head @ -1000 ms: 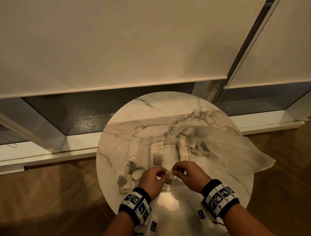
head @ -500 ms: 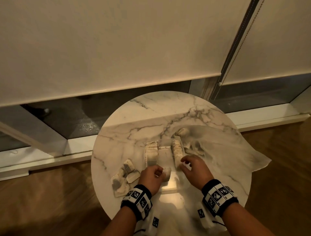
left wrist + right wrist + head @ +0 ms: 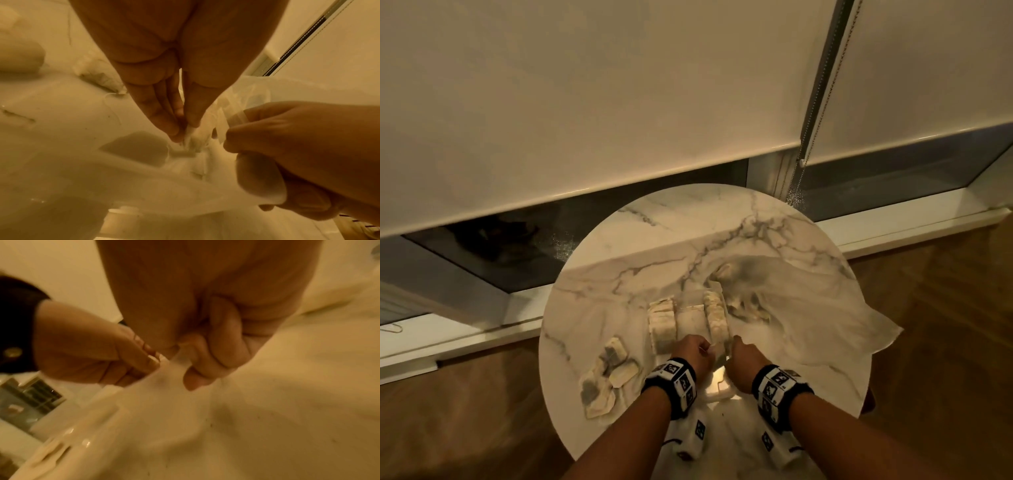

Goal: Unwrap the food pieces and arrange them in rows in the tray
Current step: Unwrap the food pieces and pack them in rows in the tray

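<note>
At the tray's [image 3: 690, 317] near end, left hand [image 3: 693, 353] pinched a wrapped food piece [image 3: 195, 139]; right hand [image 3: 744, 358] gripped clear wrapper film [image 3: 236, 120] (fingers curled) just beside it.

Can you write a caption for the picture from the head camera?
Both hands, left hand and right hand, work at the near end of a clear tray on a round marble table.

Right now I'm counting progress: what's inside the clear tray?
The clear tray holds two rows of unwrapped food pieces: the left row and the right row, with a bare lane between. The left hand and right hand cover its near end.
</note>
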A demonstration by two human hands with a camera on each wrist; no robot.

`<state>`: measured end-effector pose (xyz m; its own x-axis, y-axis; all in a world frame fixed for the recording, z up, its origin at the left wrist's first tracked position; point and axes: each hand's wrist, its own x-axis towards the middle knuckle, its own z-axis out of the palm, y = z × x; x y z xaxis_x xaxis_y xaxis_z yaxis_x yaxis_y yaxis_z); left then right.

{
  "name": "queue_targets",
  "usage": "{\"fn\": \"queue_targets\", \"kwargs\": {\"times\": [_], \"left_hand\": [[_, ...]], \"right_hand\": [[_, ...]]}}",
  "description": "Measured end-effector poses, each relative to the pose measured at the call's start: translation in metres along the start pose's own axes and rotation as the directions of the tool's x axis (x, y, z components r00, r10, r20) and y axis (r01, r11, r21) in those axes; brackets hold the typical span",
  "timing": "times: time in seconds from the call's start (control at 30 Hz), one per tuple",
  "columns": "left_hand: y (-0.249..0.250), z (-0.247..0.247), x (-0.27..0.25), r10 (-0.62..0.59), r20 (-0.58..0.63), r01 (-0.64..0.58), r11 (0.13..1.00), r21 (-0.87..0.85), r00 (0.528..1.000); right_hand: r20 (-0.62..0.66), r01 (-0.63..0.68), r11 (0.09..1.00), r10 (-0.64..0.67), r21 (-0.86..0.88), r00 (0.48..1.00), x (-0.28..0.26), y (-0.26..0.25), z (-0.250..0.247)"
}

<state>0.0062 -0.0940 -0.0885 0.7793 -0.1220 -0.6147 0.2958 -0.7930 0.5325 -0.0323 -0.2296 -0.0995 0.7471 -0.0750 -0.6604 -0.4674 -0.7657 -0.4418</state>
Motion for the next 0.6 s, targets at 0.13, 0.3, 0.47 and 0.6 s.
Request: {"fn": "queue_targets", "kwargs": {"times": [0.13, 0.3, 0.47, 0.6], "left_hand": [[0.005, 0.003, 0.007, -0.019, -0.027, 0.020, 0.999, 0.030, 0.999], [0.006, 0.009, 0.014, -0.043, -0.061, 0.045, 0.999, 0.022, 0.997], [0.003, 0.010, 0.020, -0.077, -0.099, 0.074, 0.997, -0.034, 0.992], [0.002, 0.007, 0.021, -0.113, -0.116, 0.102, 0.990, -0.100, 0.987]], "right_hand": [[-0.027, 0.006, 0.999, -0.005, 0.038, 1.000, 0.004, -0.001, 0.012], [-0.022, 0.013, 0.998, -0.011, 0.058, 1.000, 0.006, 0.000, 0.015], [-0.013, 0.005, 0.999, -0.005, 0.049, 1.000, 0.008, 0.000, 0.018], [-0.017, -0.009, 0.999, 0.010, 0.044, 1.000, 0.009, -0.001, 0.020]]}}
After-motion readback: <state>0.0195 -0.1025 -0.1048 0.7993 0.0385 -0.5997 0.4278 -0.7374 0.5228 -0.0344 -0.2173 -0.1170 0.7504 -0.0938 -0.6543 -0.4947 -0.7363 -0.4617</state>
